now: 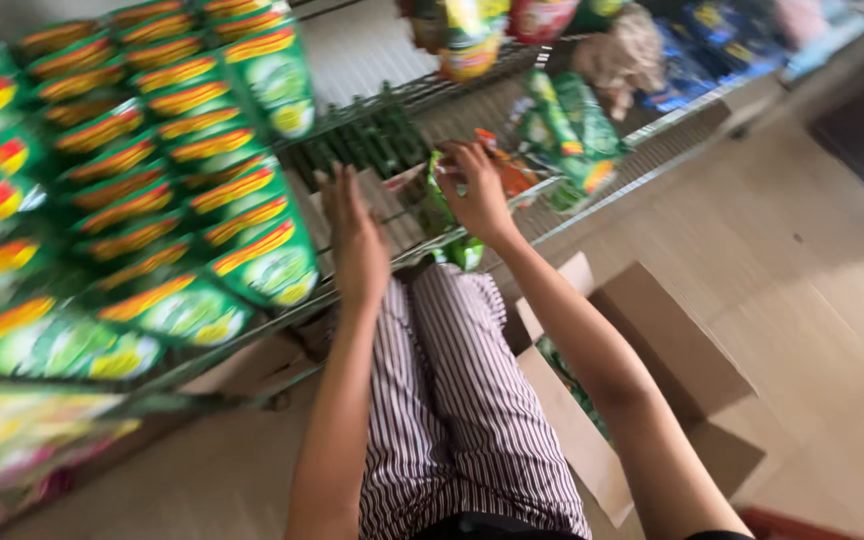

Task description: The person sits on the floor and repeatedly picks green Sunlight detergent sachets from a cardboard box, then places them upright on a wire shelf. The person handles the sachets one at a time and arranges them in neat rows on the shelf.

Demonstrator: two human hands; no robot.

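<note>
My right hand [476, 190] grips a green snack packet [439, 205] at the edge of a wire shelf [602, 190]. Beside it, my left hand [352, 235] reaches toward the same shelf with its fingers spread and nothing in it. Rows of green, red and yellow snack packets [142, 180] stand packed on the shelf to the left of my left hand. More green packets [562, 130] lean on the shelf to the right of my right hand. My striped trousers [452, 400] show below, between my arms. The picture is blurred by motion.
An open cardboard box [652, 370] with green packets inside sits on the tan floor at my right. Other bags hang above the shelf [472, 35]. Blue packages [702, 50] lie further along at the top right. A lower shelf [22, 450] holds pale packets.
</note>
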